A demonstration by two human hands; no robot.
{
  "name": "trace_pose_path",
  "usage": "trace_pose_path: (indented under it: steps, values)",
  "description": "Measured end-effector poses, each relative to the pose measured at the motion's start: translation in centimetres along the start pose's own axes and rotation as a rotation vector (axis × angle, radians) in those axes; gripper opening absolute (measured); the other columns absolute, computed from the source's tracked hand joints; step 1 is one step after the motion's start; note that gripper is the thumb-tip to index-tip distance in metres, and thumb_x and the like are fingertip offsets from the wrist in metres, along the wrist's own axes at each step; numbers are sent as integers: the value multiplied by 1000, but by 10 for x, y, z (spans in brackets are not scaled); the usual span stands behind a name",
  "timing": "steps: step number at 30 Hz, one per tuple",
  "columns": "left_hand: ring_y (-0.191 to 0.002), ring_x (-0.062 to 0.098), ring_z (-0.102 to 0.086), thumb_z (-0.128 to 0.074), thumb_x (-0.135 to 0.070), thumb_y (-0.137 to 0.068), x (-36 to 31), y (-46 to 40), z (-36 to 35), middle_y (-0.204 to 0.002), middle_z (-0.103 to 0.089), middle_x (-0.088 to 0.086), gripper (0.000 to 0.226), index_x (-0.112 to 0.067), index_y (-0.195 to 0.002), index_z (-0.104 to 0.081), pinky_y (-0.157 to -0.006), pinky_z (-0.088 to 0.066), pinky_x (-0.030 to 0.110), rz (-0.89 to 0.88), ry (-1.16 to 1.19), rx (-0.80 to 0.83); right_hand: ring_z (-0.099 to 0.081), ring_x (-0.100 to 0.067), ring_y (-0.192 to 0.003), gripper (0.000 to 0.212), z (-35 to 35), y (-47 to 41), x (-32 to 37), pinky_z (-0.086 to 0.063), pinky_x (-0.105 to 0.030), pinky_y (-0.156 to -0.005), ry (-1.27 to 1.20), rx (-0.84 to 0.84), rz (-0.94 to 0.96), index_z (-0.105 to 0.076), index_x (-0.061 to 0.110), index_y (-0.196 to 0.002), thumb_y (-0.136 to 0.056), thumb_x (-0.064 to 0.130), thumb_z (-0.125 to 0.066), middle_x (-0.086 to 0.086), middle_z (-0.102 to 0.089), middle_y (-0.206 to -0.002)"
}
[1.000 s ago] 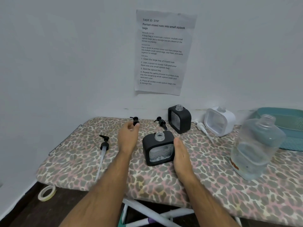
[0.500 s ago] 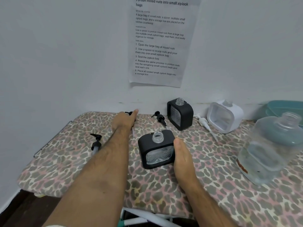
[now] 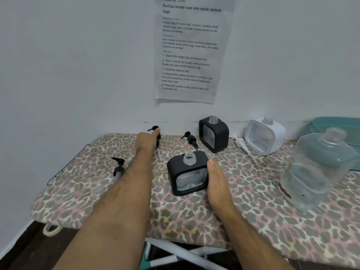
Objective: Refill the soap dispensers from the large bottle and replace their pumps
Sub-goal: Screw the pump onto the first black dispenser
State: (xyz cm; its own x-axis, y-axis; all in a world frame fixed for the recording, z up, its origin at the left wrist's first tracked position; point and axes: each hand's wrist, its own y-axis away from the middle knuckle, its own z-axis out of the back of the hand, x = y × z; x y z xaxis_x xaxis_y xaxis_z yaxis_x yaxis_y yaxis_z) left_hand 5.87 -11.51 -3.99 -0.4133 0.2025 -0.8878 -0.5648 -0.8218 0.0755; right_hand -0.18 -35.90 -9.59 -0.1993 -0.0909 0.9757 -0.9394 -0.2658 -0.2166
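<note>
- Near the front edge of the leopard-print board (image 3: 194,221): both forearms reaching in, nothing else resting there.
- Toward the middle of the board: near black dispenser (image 3: 188,173) upright, neck open, pump absent, some clear liquid visible behind its patterned window.
- Right hand (image 3: 218,180) laid against that dispenser's right side, thumb up along the black frame; fingers hidden behind the body, so wrapped or merely flat cannot be told.
- Likely rigid and stable on its flat base, frame matte and grippy, clear window possibly breakable; best held by the two black sides, neck left free.
- Near the left edge: one black pump (image 3: 118,168) lying flat, untouched.
- By the right edge: large bottle (image 3: 315,172) standing uncapped, partly filled with clear liquid; probably heavy and smooth-walled, better taken with a full grip round the body, other hand under the base.
- Further back, left of centre: left hand (image 3: 147,141) stretched out to a black pump (image 3: 156,136), fingertips at its head and collar; actual pinch not clear, though fingers look curled onto it.
- Pump light, tube thin and bendy, possibly soapy; collar the sound place to hold.
- Back edge by the wall: third black pump (image 3: 190,138) lying flat, second black dispenser (image 3: 213,133) open-necked, white pump (image 3: 241,144) lying flat, white dispenser (image 3: 266,135) also without pump.
- Far right corner: teal basket (image 3: 335,127).
</note>
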Motion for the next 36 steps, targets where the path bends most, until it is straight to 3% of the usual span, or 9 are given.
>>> trace_pose_path:
  steps: [5,8,12,16,21,25,28,31,36]
  values:
    - [-52,20,-43,-65,-44,-90,-17,15,22,-60,-51,7,47,-8,-63,-55,-51,-34,28,-9,254,57,-61,0,-109,58,0,1,-1,-47,-25,-97,25,-8,-16,-63,22,-122,-95,61,-29,10,-67,-114]
    - [-64,18,-51,-67,-43,-90,-33,33,38,-72,-59,5,38,-13,-68,-61,-56,-38,30,-42,441,86,-56,-5,-121,75,-3,-1,-4,-43,-35,-108,44,-12,-39,-57,22,-134,-90,76,-27,7,-62,-129]
    - [-79,15,-64,-66,-44,-90,-53,69,55,-85,-70,1,28,-20,-76,-68,-67,-41,28,-131,554,141,-57,-9,-119,62,-4,2,2,-44,-36,-107,27,-18,-66,-58,18,-134,-99,61,-29,3,-63,-128]
    - [-83,12,-68,-66,-43,-90,-67,105,65,-88,-73,-4,24,-23,-79,-71,-75,-42,30,-225,586,183,-56,-12,-123,86,-5,5,6,-44,-41,-108,19,-34,-90,-57,20,-135,-82,80,-27,2,-61,-132]
    - [-96,13,-69,-66,-42,-91,-78,138,68,-96,-75,-3,29,-16,-101,-72,-81,-45,29,-292,623,225,-54,-13,-124,80,-6,6,8,-42,-42,-110,15,-32,-93,-56,20,-136,-87,76,-29,2,-60,-134]
    - [-90,9,-68,-68,-37,-90,-79,156,64,-99,-73,-1,36,-11,-114,-69,-79,-47,27,-325,593,243,-56,-12,-121,71,-4,7,10,-43,-40,-108,24,-15,-95,-58,19,-134,-93,70,-29,2,-62,-130]
    - [-88,7,-68,-70,-29,-89,-73,165,57,-97,-74,-3,29,-11,-112,-67,-78,-47,26,-365,561,250,-59,-3,-111,63,-3,7,9,-47,-27,-101,35,-6,-60,-63,20,-121,-96,66,-29,5,-65,-120]
    - [-78,-4,-69,-71,-21,-89,-63,171,49,-93,-73,-3,21,-11,-107,-66,-66,-48,10,-399,545,247,-61,1,-101,37,-2,8,13,-46,-16,-87,27,-8,-44,-63,29,-106,-104,46,-30,11,-67,-106]
    - [-78,-5,-69,-72,-20,-88,-48,176,39,-94,-74,-2,13,-21,-97,-63,-65,-48,8,-428,520,234,-55,-2,-115,45,-1,8,11,-39,-21,-103,27,-3,-34,-58,22,-130,-105,46,-30,13,-60,-124]
